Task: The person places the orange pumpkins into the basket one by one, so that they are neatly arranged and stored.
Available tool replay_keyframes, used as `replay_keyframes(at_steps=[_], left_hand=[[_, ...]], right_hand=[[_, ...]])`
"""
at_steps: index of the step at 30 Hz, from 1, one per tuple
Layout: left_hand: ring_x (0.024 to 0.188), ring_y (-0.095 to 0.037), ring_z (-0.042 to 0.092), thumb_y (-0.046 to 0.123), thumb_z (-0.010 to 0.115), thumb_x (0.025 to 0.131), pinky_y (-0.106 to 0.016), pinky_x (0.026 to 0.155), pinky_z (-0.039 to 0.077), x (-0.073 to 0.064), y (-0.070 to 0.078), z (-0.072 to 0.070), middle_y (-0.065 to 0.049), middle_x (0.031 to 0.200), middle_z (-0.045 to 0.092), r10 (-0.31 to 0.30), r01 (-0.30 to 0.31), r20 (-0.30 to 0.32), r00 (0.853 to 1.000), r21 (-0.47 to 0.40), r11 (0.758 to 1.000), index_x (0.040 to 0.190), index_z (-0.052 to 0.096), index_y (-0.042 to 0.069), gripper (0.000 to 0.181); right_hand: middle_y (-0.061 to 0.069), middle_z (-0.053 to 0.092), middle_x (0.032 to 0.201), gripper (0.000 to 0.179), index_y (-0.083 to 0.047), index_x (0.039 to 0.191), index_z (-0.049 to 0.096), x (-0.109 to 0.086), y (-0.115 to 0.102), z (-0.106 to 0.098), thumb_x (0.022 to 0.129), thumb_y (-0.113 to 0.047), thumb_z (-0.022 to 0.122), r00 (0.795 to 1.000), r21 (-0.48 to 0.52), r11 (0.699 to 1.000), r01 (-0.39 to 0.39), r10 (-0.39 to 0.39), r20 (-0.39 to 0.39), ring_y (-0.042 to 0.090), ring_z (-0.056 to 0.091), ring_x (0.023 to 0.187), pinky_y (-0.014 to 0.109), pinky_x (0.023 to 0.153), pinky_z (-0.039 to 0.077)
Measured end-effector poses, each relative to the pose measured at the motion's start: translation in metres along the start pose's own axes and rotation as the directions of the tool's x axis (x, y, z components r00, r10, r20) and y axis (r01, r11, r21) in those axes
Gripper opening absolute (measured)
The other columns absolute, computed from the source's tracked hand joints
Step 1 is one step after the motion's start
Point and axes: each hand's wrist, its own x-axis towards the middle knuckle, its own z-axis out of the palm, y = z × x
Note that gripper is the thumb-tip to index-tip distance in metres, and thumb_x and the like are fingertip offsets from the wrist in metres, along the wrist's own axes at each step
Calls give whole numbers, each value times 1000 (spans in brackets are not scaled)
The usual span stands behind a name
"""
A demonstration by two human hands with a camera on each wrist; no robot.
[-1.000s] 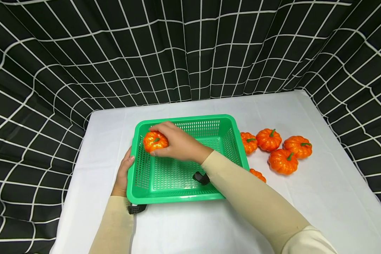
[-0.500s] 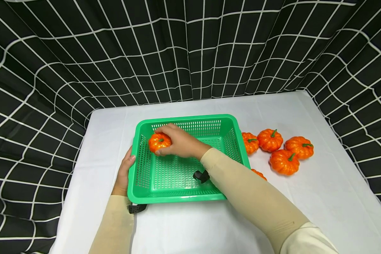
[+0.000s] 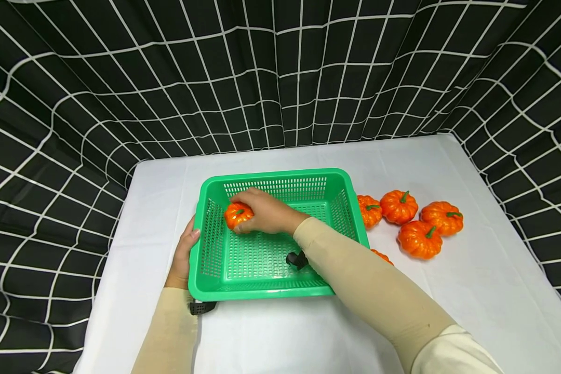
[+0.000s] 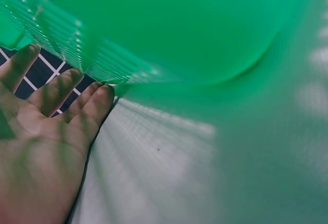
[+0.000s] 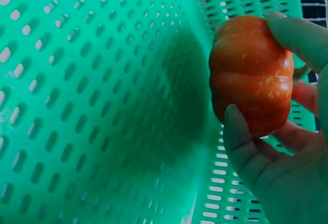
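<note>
My right hand point(image 3: 268, 212) grips a small orange pumpkin point(image 3: 237, 216) inside a green plastic basket point(image 3: 262, 295), near its far left corner. In the right wrist view, thumb and fingers are bent round the ribbed pumpkin point(image 5: 251, 75), close over the slotted floor. Along the basket's left side lies my left hand point(image 3: 183, 254), its thumb at the rim. From below, the left wrist view has that hand point(image 4: 51, 116) with extended fingers, their tips at the slotted basket wall point(image 4: 107, 62).
Several more orange pumpkins point(image 3: 419, 239) lie on the white tablecloth point(image 3: 486, 291) to the right of the basket. One pumpkin point(image 3: 382, 256) is partly hidden behind the rim and right sleeve. Dark curtains point(image 3: 280, 78) with a white grid enclose the table.
My right hand has moved the pumpkin slightly right and lower into the basket. The left hand has kept its place at the basket's side.
</note>
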Motion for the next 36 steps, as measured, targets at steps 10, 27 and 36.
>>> replay_keyframes(at_steps=[10,27,36], left_hand=[[140,-31,51,26,34,103,-39,107,51,-1,-1,0,-10,169,40,-8,8,-3,1000,-6,1000,175,28,22,73],[133,-23,56,28,34,104,-32,109,48,2,-2,-7,-30,166,33,24,-23,-6,1000,38,999,175,18,7,75],[130,-20,57,25,35,102,-32,106,50,2,-4,-11,-27,165,34,27,-27,8,1000,22,999,174,13,2,78]], right_hand=[[13,53,144,65,-9,153,60,1,0,5,95,-19,87,999,-29,999,-35,36,5,24,57,126,36,104,51],[14,48,143,65,-11,153,59,1,-3,11,95,-16,88,999,-1,999,-51,51,-14,25,58,121,36,101,53],[14,47,144,66,-11,154,58,0,-4,11,95,-16,87,998,1,998,-60,60,-10,25,58,121,37,101,53]])
